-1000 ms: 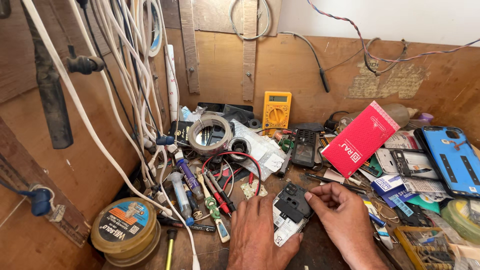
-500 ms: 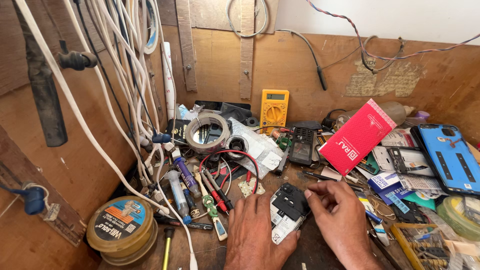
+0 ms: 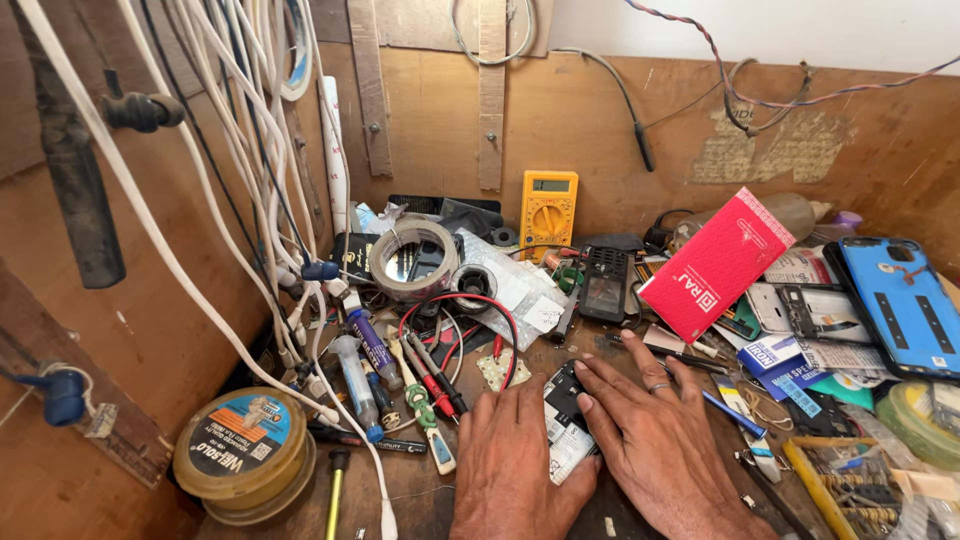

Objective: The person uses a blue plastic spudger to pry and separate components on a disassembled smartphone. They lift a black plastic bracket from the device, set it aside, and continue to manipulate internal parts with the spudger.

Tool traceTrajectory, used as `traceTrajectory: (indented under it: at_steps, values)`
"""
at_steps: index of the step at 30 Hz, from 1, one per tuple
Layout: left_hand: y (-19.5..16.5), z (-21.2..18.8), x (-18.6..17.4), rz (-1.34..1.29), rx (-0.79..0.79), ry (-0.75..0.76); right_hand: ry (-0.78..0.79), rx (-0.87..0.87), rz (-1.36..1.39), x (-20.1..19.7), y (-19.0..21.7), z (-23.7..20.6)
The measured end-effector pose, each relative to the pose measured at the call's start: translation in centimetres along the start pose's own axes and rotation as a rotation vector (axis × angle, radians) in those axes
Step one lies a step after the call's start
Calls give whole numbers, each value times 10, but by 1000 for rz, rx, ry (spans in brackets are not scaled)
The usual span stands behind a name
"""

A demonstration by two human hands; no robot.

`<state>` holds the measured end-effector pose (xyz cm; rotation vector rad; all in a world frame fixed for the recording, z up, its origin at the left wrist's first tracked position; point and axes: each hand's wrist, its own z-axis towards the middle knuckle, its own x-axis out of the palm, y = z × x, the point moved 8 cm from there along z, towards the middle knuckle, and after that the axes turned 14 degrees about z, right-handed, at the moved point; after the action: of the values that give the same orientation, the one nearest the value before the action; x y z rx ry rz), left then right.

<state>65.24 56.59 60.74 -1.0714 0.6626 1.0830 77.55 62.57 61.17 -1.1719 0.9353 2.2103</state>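
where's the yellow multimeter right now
In the head view, the yellow multimeter stands upright at the back of the bench, leaning on the wooden wall near the middle, right of the tape roll and left of the red box.

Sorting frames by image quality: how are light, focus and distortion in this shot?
Head view: bright, even light, soft shadows under the left hand and right hand; bench centre sharp around the yellow multimeter; wide-angle bending stretches the white cables at the left edge; no strong glare.
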Motion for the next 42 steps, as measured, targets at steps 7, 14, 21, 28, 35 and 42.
traceTrajectory:
  at_steps: [7, 14, 21, 28, 35, 42]
  values:
    - [-4, -2, -5, 14, -8, -34, -96, -102, -64, -7, 16, -2]
    - [-9, -2, -10, -5, -7, -16, -177, -67, 37, -14, 12, -2]
    - [-11, 4, -21, 39, -49, -15, -612, 123, 422, -44, -22, -21]
    - [-12, 11, -47, -61, -95, -224, -598, 352, 936, -23, -61, -17]
    - [-20, 10, -33, -112, -125, -200, -363, 536, 1526, 16, -63, -11]
    - [-28, 12, -29, -69, -12, -247, -310, 587, 1575, 21, -66, -9]
